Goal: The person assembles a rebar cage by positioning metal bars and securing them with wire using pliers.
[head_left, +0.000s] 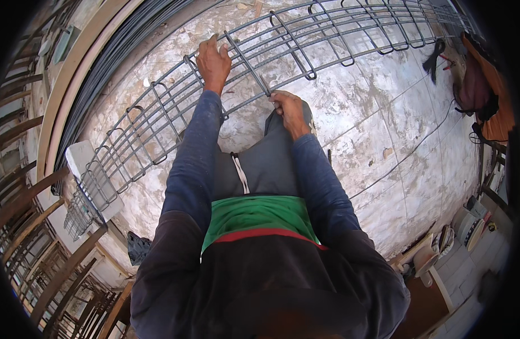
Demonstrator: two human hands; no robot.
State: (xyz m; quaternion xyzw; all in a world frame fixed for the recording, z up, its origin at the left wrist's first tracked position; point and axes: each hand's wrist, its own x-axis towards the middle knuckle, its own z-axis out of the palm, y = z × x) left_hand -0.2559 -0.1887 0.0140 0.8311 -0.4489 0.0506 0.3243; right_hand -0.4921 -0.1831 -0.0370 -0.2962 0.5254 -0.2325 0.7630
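A rebar cage (292,46) runs diagonally, lower left to upper right, ahead of both hands; the right hand (292,113) pinches a stirrup's near end, the left hand (213,65) farther across, grip unclear.

You have a pale, dirty floor (364,133) below you. On your right, a long, thin, dark wire (404,160) lies on it.

the left sleeve (190,152) hides a stretch of the steel cage (247,63).
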